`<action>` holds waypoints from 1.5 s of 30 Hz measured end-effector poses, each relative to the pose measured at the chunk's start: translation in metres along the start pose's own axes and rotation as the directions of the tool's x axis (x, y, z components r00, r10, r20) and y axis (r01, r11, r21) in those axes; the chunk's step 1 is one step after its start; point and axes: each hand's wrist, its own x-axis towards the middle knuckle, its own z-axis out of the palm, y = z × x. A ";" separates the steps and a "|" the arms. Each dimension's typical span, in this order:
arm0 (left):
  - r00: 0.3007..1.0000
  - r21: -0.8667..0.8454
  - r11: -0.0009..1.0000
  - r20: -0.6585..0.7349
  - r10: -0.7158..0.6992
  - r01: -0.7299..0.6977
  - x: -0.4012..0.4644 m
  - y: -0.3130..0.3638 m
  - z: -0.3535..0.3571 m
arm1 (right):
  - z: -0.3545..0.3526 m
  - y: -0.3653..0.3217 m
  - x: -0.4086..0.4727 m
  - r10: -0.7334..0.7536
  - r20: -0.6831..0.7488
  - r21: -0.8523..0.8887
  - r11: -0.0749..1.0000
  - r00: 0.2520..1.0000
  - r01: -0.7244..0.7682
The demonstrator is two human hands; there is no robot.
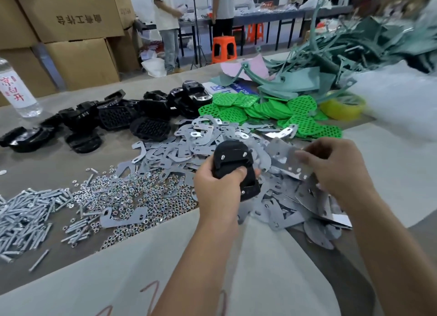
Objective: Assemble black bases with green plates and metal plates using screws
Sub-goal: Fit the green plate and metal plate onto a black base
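My left hand (pixel 216 185) grips a black base (pixel 233 164) with two screw heads showing on its top face, held above the table's near middle. My right hand (pixel 335 166) pinches a flat grey metal plate (pixel 287 158) with small holes, just right of the base and apart from it. Under both hands spreads a heap of metal plates (pixel 201 140). Green perforated plates (pixel 267 110) lie piled behind it. More black bases (pixel 123 117) sit in a row to the left. Nuts (pixel 142 197) and long screws (pixel 26 218) cover the near left of the table.
A water bottle (pixel 16 88) stands at the far left. A roll of yellow tape (pixel 343 107) and a tangle of dark green offcuts (pixel 343 62) fill the back right. Cardboard boxes (pixel 78 31), an orange stool (pixel 224 49) and two standing people are beyond the table.
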 end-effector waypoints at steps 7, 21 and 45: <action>0.999 0.010 1.000 -0.035 0.003 -0.003 0.005 0.003 -0.010 | 0.013 -0.016 0.017 -0.075 -0.316 0.123 0.985 0.946 0.119; 0.931 0.144 0.980 -0.318 0.180 -0.140 0.016 0.058 -0.130 | 0.144 -0.124 -0.035 -0.194 0.429 0.768 0.593 0.882 -0.243; 0.826 0.369 0.864 -0.320 0.463 -0.342 0.028 0.051 -0.176 | 0.203 -0.122 -0.087 -0.361 0.582 0.670 0.721 0.728 -0.177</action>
